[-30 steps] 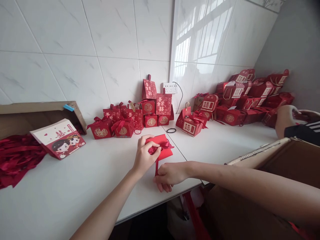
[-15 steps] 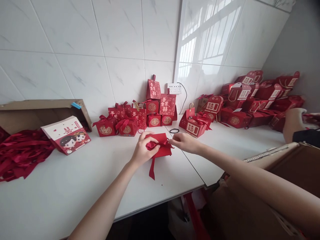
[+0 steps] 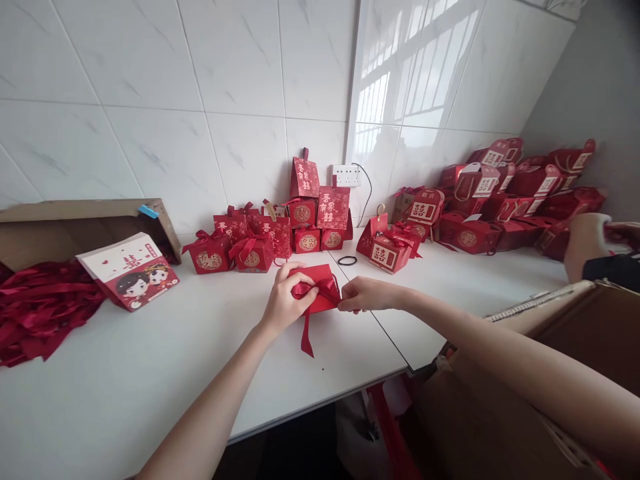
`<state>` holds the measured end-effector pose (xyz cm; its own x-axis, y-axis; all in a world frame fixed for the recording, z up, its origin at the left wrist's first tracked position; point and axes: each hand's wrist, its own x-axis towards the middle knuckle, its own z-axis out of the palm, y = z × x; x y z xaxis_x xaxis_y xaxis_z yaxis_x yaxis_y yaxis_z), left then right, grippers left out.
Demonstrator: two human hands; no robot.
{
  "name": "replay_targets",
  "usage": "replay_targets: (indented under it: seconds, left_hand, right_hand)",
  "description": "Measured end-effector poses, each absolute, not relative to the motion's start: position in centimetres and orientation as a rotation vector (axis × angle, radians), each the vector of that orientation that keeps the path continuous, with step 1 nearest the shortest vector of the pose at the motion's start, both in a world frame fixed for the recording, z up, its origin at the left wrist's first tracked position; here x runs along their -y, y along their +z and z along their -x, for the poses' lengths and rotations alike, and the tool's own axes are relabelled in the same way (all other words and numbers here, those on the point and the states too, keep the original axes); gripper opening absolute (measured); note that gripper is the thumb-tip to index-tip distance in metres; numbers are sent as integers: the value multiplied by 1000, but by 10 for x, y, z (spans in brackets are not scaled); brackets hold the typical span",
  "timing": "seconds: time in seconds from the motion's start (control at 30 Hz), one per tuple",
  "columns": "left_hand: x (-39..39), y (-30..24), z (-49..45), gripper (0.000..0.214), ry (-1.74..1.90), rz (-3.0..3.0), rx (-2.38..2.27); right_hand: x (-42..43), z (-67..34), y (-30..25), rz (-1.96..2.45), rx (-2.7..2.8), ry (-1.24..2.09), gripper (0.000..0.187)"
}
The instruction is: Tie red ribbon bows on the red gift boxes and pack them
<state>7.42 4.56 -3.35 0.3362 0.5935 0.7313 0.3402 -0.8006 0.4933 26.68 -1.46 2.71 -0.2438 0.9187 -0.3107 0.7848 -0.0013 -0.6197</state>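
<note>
A small red gift box (image 3: 320, 273) lies on the white table in front of me, with a red ribbon (image 3: 307, 337) across its top and one tail hanging toward me. My left hand (image 3: 290, 293) pinches the ribbon's loop at the box's left side, thumb and fingers closed. On the right, my right hand (image 3: 363, 295) is closed on the ribbon's other end by the box's right edge. The ribbon is drawn across the top between both hands. The box's underside is hidden.
Finished-looking red boxes (image 3: 210, 259) stand along the tiled wall, with a larger pile (image 3: 477, 183) at the right. Loose ribbons (image 3: 45, 307) and a printed box (image 3: 131, 272) lie left. A black hair tie (image 3: 347, 261) is behind my hands. Another person's hand (image 3: 583, 243) and a carton (image 3: 540, 313) are right.
My right hand has moved down toward me along the box's right edge, drawing the ribbon with it. My left hand keeps its pinch in about the same place.
</note>
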Motion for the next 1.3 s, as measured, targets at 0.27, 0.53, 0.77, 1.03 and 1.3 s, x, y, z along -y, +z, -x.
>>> replay_targets:
  seconds: [0.27, 0.53, 0.77, 1.03, 1.3]
  left_hand:
    - [-46, -34, -75, 4, 1478, -2344, -848]
    - [-38, -39, -82, 7, 1537, -2417, -770]
    - [-38, -45, -85, 28, 1624, -2137, -859]
    - [-30, -39, -87, 16, 1641, -2104, -977]
    - [-32, -40, -86, 20, 1634, -1963, -952]
  right_hand:
    - [17, -270, 28, 1889, 2117, 839, 42]
    - [16, -252, 20, 1692, 1827, 904, 45]
    - [10, -262, 17, 1660, 1845, 760, 30]
    - [4, -261, 13, 1558, 1934, 661, 25]
    - [5, -262, 14, 1526, 1956, 679, 22]
